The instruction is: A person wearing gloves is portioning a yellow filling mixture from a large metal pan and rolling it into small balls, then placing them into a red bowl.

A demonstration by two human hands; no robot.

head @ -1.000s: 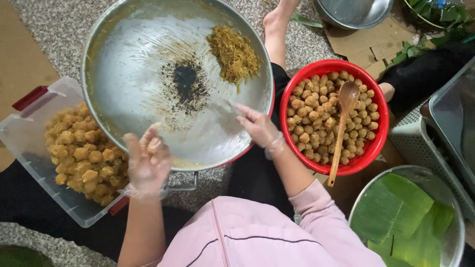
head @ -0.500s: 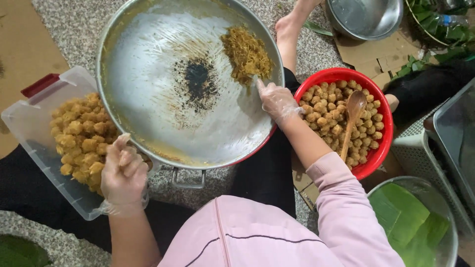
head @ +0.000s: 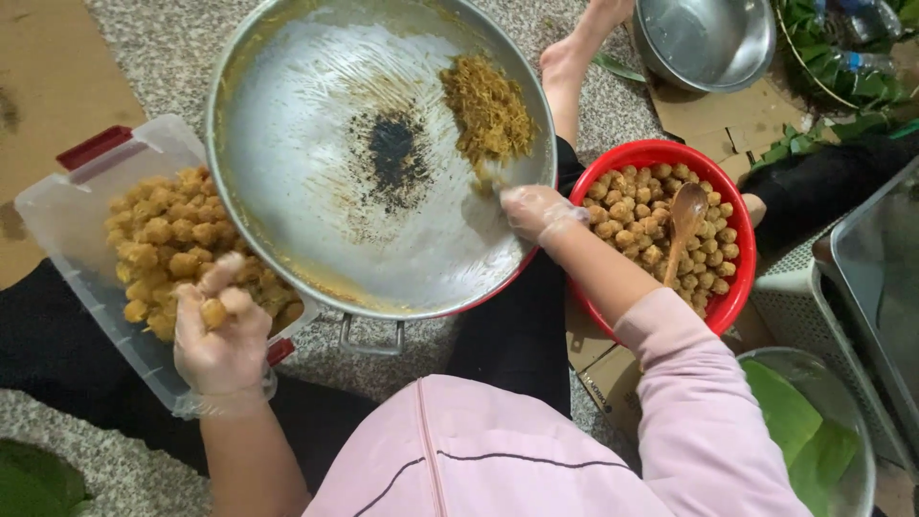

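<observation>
Fingers [head: 222, 287] of the left hand [head: 222, 347], gloved in thin clear plastic, are curled together on one small golden ball [head: 212, 312], lower left of the frame, just above the clear tub [head: 67, 225] heaped with more of the same. Right hand [head: 538, 211], gloved likewise, sits at centre right, fingertips drawn together in a pinch at the lower tail of the shreds [head: 488, 110], a loose brown-gold heap on the tray [head: 287, 144]. Tray: wide, round, metal, film-lined, upper centre, with a dark speckled patch [head: 391, 153] near its middle. Red bowl [head: 735, 287], right of frame, full of paler balls, with a wooden spoon [head: 685, 225] lying in it. Handling, ball: light, probably soft and slightly tacky (glove film may cling); likely to dent or crumble if squeezed, so best cradled in cupped fingertips around its middle. Handling, shreds: weightless, fibrous, prone to scatter; best taken as a small pinch from the edge of the heap, not from its top.
</observation>
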